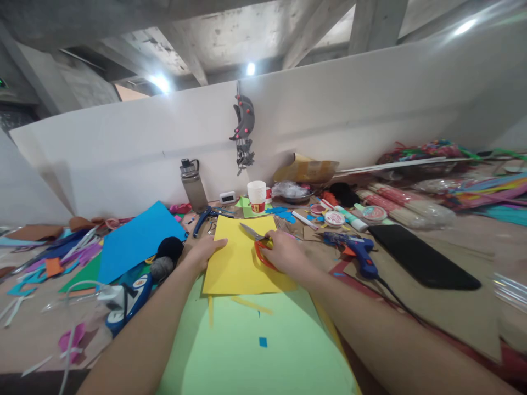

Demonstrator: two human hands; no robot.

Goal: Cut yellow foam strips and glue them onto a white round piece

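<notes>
My left hand (pixel 202 253) grips the left edge of a sheet of yellow paper (pixel 230 263), its thumb on top and the other fingers hidden. Over the right half of that sheet, my right hand (pixel 287 253) is closed around a pair of scissors (pixel 251 232) with orange handles. The blades point up and to the left above the yellow surface. Beneath lies a large light green sheet (pixel 247 367) bearing a small blue paper square (pixel 263 342) and thin yellow strips (pixel 252 305).
On the right are a blue glue gun (pixel 364 258) with a cord and a black phone-like slab (pixel 424 258). Behind stand white paper cups (pixel 256 192) and a grey bottle (pixel 193 189). Blue paper (pixel 135 238), dark yarn balls (pixel 169 252) and a power strip (pixel 129 302) occupy the left.
</notes>
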